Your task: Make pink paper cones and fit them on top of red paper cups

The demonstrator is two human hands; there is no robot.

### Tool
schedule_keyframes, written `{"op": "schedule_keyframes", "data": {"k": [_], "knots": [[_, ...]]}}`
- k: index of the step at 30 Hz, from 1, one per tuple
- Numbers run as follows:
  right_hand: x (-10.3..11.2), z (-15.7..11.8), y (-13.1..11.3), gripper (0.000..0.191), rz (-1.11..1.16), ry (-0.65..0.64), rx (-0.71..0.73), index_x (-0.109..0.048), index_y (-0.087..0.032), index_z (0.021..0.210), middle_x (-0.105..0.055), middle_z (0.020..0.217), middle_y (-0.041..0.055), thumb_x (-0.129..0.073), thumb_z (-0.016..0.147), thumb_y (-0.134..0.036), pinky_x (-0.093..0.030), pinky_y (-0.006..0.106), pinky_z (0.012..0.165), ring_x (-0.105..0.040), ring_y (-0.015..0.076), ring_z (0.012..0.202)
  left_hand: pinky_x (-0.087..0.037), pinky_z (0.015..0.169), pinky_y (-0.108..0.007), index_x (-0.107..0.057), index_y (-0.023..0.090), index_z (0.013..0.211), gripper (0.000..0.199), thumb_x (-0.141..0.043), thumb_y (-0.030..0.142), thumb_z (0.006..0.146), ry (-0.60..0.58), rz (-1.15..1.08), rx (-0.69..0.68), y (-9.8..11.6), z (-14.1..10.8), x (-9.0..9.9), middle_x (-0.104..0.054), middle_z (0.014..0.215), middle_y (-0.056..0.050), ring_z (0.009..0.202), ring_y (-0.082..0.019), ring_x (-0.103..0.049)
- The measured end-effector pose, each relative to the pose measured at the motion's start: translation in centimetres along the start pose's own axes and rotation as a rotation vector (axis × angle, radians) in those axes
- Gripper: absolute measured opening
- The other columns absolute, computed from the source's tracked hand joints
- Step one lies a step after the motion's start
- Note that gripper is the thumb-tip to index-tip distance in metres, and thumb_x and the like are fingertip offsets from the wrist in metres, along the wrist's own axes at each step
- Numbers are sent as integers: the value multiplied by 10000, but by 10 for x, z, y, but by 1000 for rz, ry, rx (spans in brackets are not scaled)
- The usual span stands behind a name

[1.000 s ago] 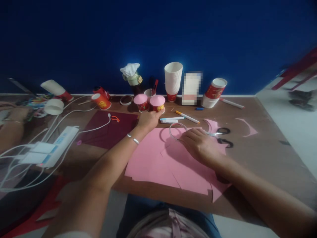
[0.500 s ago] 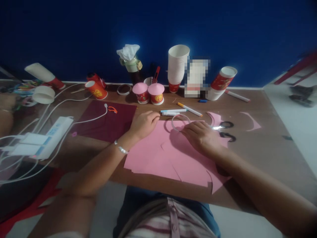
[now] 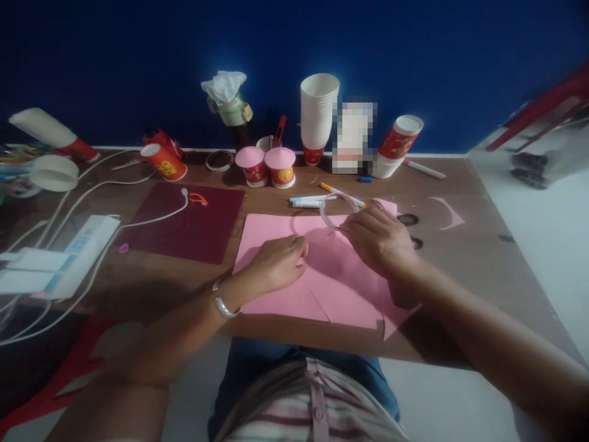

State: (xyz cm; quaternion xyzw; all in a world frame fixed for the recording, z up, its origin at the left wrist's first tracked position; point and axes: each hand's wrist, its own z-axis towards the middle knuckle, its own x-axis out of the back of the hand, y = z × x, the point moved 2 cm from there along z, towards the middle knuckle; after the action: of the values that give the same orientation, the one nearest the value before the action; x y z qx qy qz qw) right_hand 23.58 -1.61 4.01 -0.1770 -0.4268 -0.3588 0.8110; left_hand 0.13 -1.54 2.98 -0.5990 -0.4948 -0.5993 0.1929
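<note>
A thin pale ring (image 3: 323,212), perhaps a roll of clear tape, is pinched in the fingers of my right hand (image 3: 380,239). It is tilted up above the pink paper sheets (image 3: 271,230). Over the left part of those sheets is my left hand (image 3: 278,261), its fingers curled in; whether they pinch anything is hidden. Beyond my right hand show the black handles of scissors (image 3: 408,219), their blades covered by the hand. A pink offcut (image 3: 386,207) sticks out behind that hand.
Two red paper cups with pink cone lids (image 3: 280,158) stand at the back, near a tall stack of white cups (image 3: 317,113). Markers (image 3: 313,202) lie behind the paper. To the left are a maroon sheet (image 3: 184,230) and a power strip (image 3: 87,252) with white cables.
My left hand has come nearer, from the back edge of the pink paper to over its left part, and its fingers have curled. My right hand still holds the ring. The view has shifted slightly.
</note>
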Motion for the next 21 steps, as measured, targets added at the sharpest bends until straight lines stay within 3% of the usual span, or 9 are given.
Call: {"op": "schedule_keyframes", "data": {"k": [2,4,8,10,15,17,19,21], "knots": [[10,-3,1,183,-13,15,-7,-738,-199,938,-775,914,71,-586,1021,-142,-481,368,762,-623,226,844,-474,707,-358,-561,265,925,160,-605,134,845,-8,-45,50,0,1,1,-740,884,14,799,-217,-705],[19,-9,3,163,-29,9,-20,-750,-210,975,-788,951,74,-603,1016,-151,-495,379,771,-645,234,869,-490,716,-353,-571,270,994,177,-655,192,858,-5,-81,67,1,1,1,-749,918,12,799,-216,-709],[30,-21,12,146,-51,-2,-73,-760,-221,1014,-800,995,90,-617,1017,-192,-508,401,770,-664,253,896,-535,879,-408,-565,245,1219,561,-852,451,783,54,46,-5,7,-2,-2,-706,1237,-102,1116,-319,-694],[32,-23,14,139,-53,5,-79,-758,-210,1010,-799,989,96,-620,1019,-199,-508,398,772,-667,252,891,-530,913,-423,-555,220,1269,641,-877,438,759,18,108,-33,11,-2,-3,-689,1260,-136,1157,-346,-675],[29,-19,11,149,-56,-14,-48,-749,-213,988,-800,976,78,-607,1029,-192,-507,377,769,-676,239,890,-506,797,-365,-609,246,1140,332,-717,258,827,-138,-36,-15,12,4,-2,-752,1147,-82,1003,-290,-717],[28,-16,9,141,-47,-8,-34,-748,-213,991,-801,971,75,-614,1025,-184,-512,376,769,-674,238,894,-480,741,-343,-637,261,1021,219,-649,214,807,-105,-119,4,6,9,1,-760,1095,-52,943,-265,-710],[29,-15,8,121,-36,15,-24,-748,-207,1003,-800,969,77,-630,1016,-178,-513,375,760,-668,236,887,-439,668,-326,-641,247,889,75,-611,245,821,-77,-231,78,-5,12,4,-745,922,-29,799,-227,-669],[30,-14,6,114,-21,45,-9,-747,-204,1012,-798,967,79,-640,1007,-163,-510,372,744,-663,232,868,-394,631,-312,-635,235,805,93,-615,318,842,-57,-349,85,-17,16,8,-689,784,-7,717,-195,-606]]}}
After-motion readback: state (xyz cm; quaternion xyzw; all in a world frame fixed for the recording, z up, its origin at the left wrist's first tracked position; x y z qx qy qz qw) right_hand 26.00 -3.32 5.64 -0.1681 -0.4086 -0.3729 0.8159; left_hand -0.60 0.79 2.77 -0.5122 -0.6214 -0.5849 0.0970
